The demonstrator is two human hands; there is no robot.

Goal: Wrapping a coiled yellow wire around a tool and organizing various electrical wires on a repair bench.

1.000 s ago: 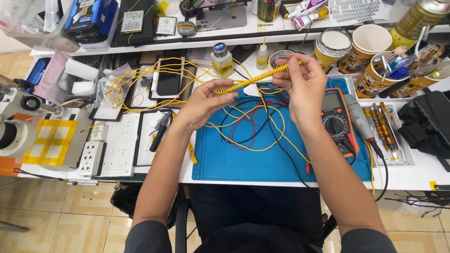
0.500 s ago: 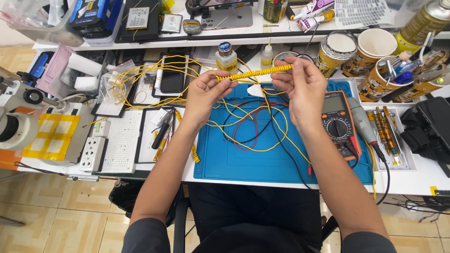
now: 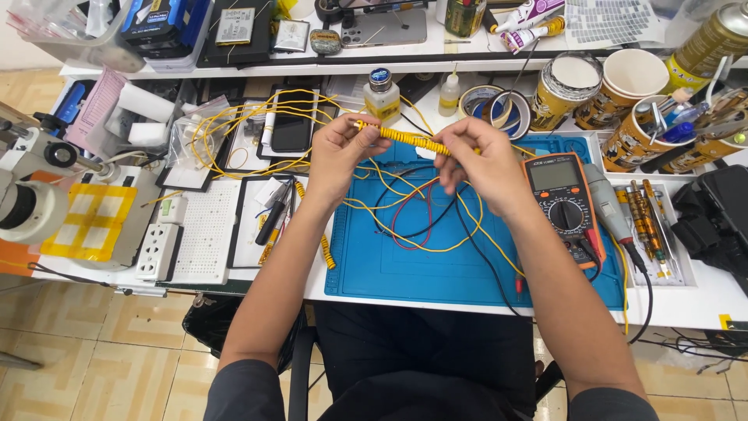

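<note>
- Coiled yellow wire is the thing in hand, but the largest thing in view is the white surface, crowded from edge to edge, with tan floor tiles below it.
- A blue mat covers the middle of the surface, strewn with loose yellow, red and black wires.
- A microscope stands at the far left beside a white power strip.
- A multimeter lies on the mat's right side, and paper cups stand behind it.
- The left hand pinches one end of the coil, closed on it.
- The right hand grips the other end, fingers curled.
- The coil itself is a tight, thin yellow spiral, held nearly level above the mat's far edge, tilting down slightly rightward.
</note>
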